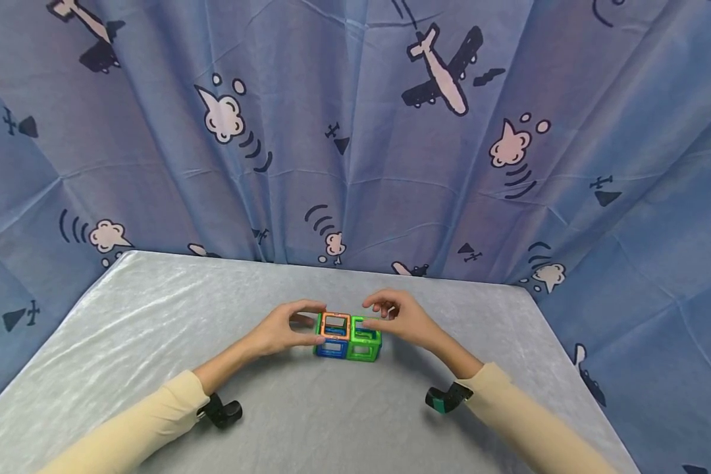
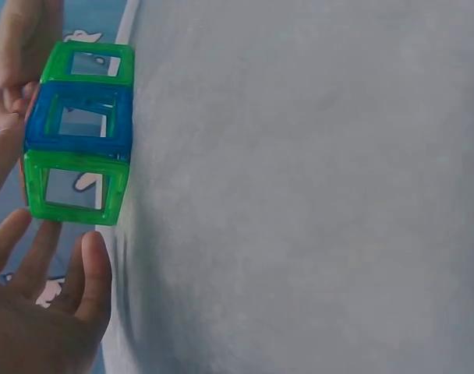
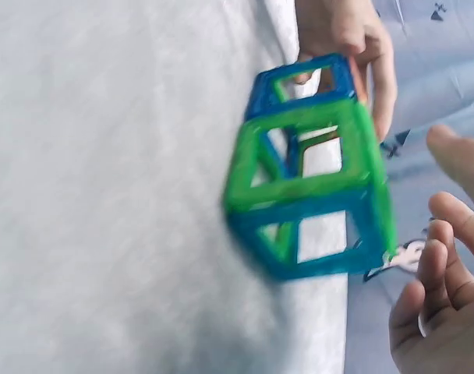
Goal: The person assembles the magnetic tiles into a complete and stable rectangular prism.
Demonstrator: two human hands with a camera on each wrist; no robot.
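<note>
Two joined cubes of see-through magnetic tiles stand on the cloth-covered table, with blue and green sides. An orange tile tops the left cube; the right cube has a green frame around its top. My left hand grips the left cube, thumb at the front top edge and index finger at the back. Beyond the right cube, my right hand hovers with loosely bent fingers. In the right wrist view, that hand is apart from the cubes and holds nothing.
The table is covered in pale grey cloth. A blue curtain with printed planes hangs behind its far edge. Black wrist devices hang below both sleeves.
</note>
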